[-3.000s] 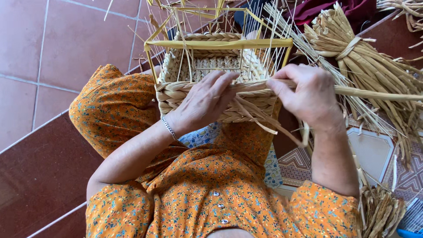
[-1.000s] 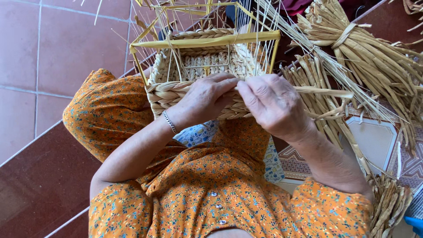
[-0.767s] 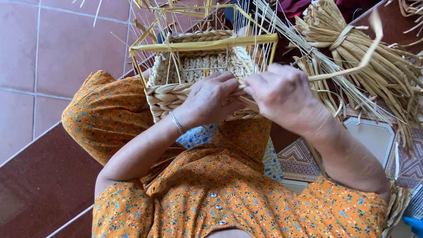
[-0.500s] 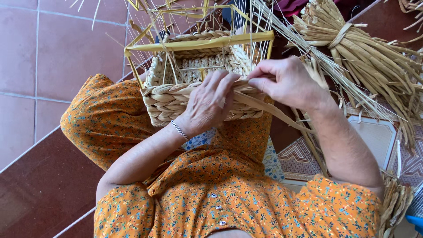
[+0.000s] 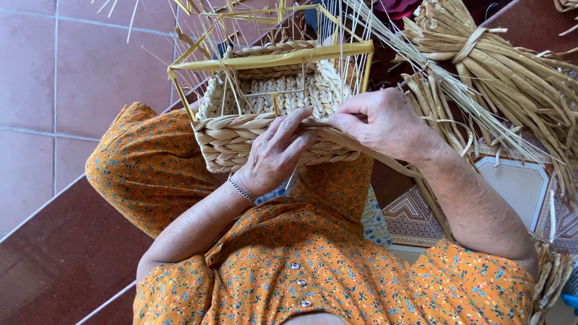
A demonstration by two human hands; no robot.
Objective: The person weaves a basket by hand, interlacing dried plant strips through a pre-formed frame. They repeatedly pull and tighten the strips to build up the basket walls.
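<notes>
Tiled floor (image 5: 72,72); reed bundle (image 5: 512,72) lying on it.

Open tiled floor (image 5: 72,72) lay free to the left of the half-woven basket (image 5: 241,135), so a hand could pass there unhindered. Over the basket, the yellow frame (image 5: 271,59) and thin upright stakes (image 5: 337,36) fenced off the top. To the right the bundle of dried reeds (image 5: 500,66) and loose strands (image 5: 433,96) crowded the way, close beside the right hand (image 5: 385,123).
</notes>
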